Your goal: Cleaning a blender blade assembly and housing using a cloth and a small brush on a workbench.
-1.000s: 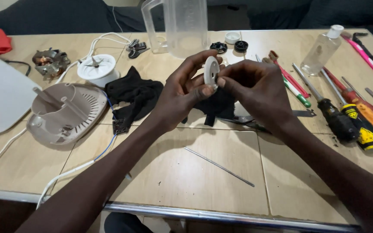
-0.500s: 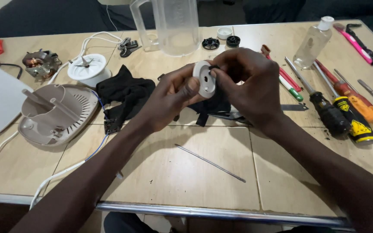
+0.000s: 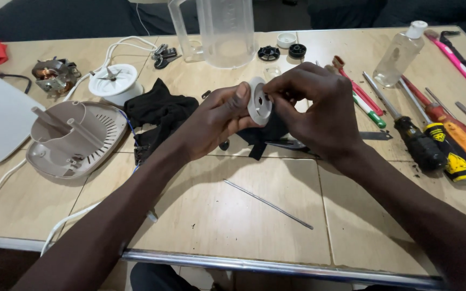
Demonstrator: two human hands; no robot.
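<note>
white disc (image 3: 259, 101) turned from edge-on to face-on, right hand (image 3: 311, 110) now closer over it

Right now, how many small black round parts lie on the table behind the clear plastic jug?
2, side by side near the table's far edge, right of the clear plastic jug: a toothed black round part and a smooth black round cap. Others may be hidden behind the jug.

My left hand (image 3: 219, 121) and right hand (image 3: 319, 110) are bare: no gloves, no rings, no watch or band on either wrist. Both forearms are uncovered too, with no sleeve showing anywhere along them, from the wrists near the middle of the frame down to the lower left and lower right corners where they leave the picture. My fingernails are short and unpainted. At the bottom edge, dark clothing shows on my lap.
</note>
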